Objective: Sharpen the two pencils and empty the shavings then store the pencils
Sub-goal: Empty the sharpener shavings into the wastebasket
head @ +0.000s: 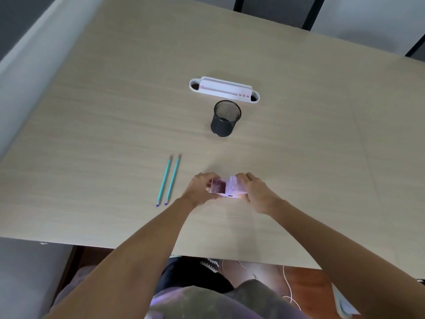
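Observation:
Two teal pencils [168,180] lie side by side on the wooden table [92,134], tips pointing away, purple ends toward me. To their right I hold a pink-lilac sharpener [232,188] just above the table. My left hand [201,188] grips its translucent shavings drawer [217,187], which sticks out to the left of the body. My right hand [254,192] grips the sharpener body from the right. Beyond them stand a black mesh cup [226,118] and a white desk organiser [224,89].
The table's near edge [207,253] runs just above my lap. A dark chair back [278,8] stands behind the far edge. A white cable [285,282] lies on the floor under the table at the right.

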Motion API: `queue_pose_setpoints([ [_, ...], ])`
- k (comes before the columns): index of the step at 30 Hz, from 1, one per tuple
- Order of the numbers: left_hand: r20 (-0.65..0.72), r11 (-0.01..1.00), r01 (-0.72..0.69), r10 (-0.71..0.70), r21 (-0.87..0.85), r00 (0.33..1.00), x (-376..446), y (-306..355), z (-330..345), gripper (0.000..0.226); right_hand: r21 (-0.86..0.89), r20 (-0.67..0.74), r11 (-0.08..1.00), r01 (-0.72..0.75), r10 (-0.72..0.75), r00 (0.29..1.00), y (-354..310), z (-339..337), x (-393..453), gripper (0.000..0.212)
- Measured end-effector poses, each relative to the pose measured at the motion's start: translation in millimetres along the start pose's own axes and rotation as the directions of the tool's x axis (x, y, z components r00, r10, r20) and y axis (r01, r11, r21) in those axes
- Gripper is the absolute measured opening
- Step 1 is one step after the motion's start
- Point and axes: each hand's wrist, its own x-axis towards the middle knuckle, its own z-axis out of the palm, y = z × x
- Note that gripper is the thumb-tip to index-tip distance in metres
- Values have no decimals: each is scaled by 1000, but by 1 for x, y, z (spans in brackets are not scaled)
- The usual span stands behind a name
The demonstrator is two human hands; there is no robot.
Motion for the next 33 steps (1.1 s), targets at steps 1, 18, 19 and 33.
queue_pose_setpoints([
  [1,-7,1000,5,-5,-4,1000,-2,-1,-3,47,5,-4,1000,1,-1,1000,0,0,0,40],
  [18,-260,994,104,-105,-16,960,-62,9,-42,51,84,179,995,57,-71,981,-16,-32,16,57],
  [19,-301,994,111,-113,-23,947,-68,13,-45,52,67,156,995,79,-89,984,-22,-37,20,51],
  [33,-768,888,398,-417,-230,487,-269,-28,-63,53,-77,-11,850,522,-524,852,-196,35,42,39],
])
